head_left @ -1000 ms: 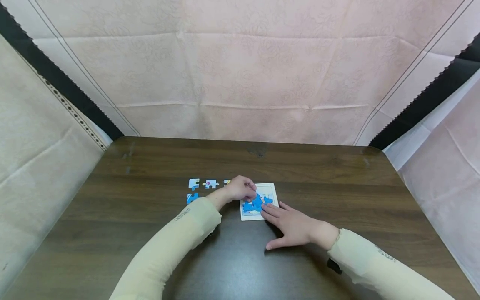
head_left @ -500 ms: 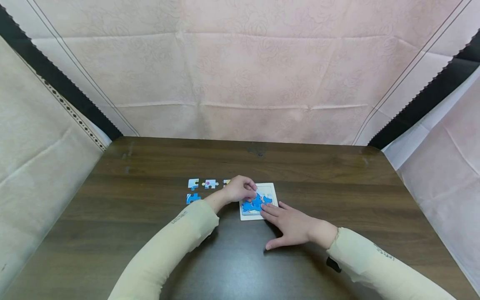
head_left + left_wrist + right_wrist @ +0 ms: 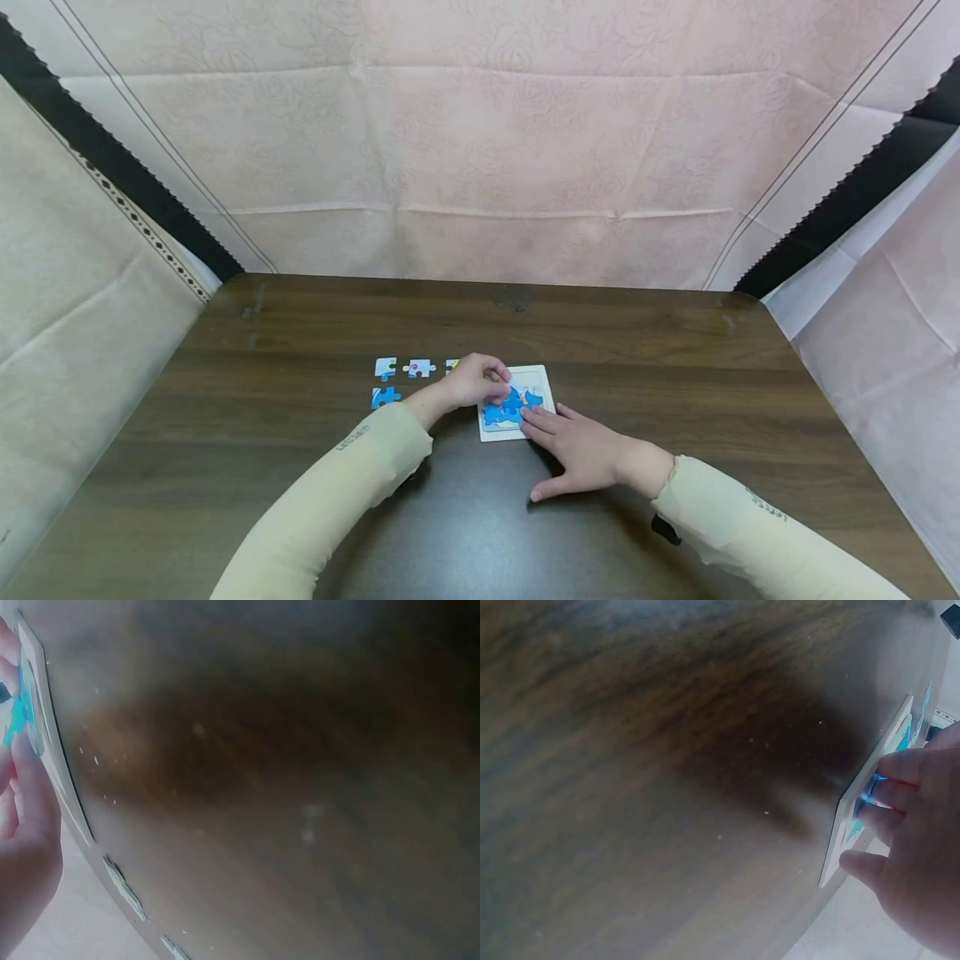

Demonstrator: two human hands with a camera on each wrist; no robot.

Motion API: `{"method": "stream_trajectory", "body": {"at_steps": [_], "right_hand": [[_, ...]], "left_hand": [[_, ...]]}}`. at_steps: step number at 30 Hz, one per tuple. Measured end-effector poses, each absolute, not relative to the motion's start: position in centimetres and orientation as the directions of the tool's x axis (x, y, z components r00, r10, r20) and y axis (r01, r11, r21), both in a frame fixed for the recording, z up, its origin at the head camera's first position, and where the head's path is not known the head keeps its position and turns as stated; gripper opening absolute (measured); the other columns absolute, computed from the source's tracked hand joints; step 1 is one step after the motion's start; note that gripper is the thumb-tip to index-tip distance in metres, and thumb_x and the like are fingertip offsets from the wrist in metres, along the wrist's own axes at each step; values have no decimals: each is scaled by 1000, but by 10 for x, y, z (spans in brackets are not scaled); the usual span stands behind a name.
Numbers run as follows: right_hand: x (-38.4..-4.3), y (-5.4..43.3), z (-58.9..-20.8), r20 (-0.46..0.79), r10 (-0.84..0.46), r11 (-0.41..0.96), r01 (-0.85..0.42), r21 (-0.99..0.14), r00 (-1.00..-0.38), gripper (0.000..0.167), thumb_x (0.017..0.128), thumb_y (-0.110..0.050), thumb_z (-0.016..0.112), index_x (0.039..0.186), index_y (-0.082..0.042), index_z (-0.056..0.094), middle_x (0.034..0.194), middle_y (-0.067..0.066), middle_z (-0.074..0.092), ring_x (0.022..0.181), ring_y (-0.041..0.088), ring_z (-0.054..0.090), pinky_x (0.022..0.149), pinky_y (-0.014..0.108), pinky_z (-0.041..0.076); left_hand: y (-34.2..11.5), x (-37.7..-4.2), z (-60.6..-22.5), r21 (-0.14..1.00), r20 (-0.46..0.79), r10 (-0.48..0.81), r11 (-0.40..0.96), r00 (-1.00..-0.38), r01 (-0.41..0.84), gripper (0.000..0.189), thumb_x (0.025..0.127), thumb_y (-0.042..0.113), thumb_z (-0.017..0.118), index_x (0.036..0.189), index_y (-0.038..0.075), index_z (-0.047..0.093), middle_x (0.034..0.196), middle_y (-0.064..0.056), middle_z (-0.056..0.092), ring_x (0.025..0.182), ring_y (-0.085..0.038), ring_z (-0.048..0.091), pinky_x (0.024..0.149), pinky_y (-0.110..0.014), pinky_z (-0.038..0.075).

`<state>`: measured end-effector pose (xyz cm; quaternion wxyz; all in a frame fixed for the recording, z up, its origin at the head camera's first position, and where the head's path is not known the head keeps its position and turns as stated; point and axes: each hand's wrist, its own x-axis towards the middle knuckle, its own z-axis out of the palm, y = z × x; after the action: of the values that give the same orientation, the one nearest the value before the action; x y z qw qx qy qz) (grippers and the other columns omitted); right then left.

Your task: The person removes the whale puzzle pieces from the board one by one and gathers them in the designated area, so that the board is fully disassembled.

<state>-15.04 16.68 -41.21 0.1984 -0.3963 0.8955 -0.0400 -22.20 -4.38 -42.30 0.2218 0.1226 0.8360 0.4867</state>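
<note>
We observe the right hand (image 3: 577,452) spread, grasping nothing, fingertips on the puzzle board (image 3: 497,436). Above the board, we see the left hand (image 3: 477,379) pinching a puzzle piece (image 3: 20,712); loose pieces (image 3: 386,397) lie leftward on the tabletop (image 3: 330,325).

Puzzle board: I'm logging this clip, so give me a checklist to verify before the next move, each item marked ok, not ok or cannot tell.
1. Board flat on the table: ok.
2. Right hand at the board: ok, it reaches over the lower right part.
3. Piece pinched in the left hand: cannot tell, the hand covers the spot.
4. Loose pieces clear of the board: ok, the four in view lie apart, to its left.
5. Loose pieces fully in sight: not ok, the left hand partly hides one.
</note>
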Motion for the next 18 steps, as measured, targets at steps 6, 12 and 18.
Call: {"method": "stream_trajectory", "body": {"at_steps": [6, 12, 18], "right_hand": [[-151, 166, -411, -340, -717, 693, -676, -251, -609, 91, 79, -70, 52, 146, -11, 33, 154, 6, 26, 144, 21, 21, 117, 48, 18], [-151, 167, -411, -328, -720, 692, -675, -258, -612, 89, 79, -69, 54, 145, -12, 34, 154, 6, 27, 144, 22, 22, 117, 47, 20], [-152, 168, -412, -302, -726, 686, -680, -258, -618, 87, 79, -68, 55, 143, -13, 38, 152, 7, 30, 142, 22, 26, 115, 44, 25]], "left_hand": [[-43, -222, -421, 849, -232, 440, 527, -868, 41, 12, 87, 10, 65, 96, 2, 64, 81, -7, 64, 66, -11, 62, 70, -24, 55], [-42, -220, -419, 842, -214, 446, 536, -869, 67, 12, 87, 10, 65, 96, 2, 64, 82, -8, 63, 66, -11, 61, 68, -24, 56], [-44, -221, -422, 859, -219, 446, 510, -868, 45, 12, 88, 9, 64, 96, 1, 63, 82, -8, 62, 66, -11, 62, 69, -24, 56]]}}
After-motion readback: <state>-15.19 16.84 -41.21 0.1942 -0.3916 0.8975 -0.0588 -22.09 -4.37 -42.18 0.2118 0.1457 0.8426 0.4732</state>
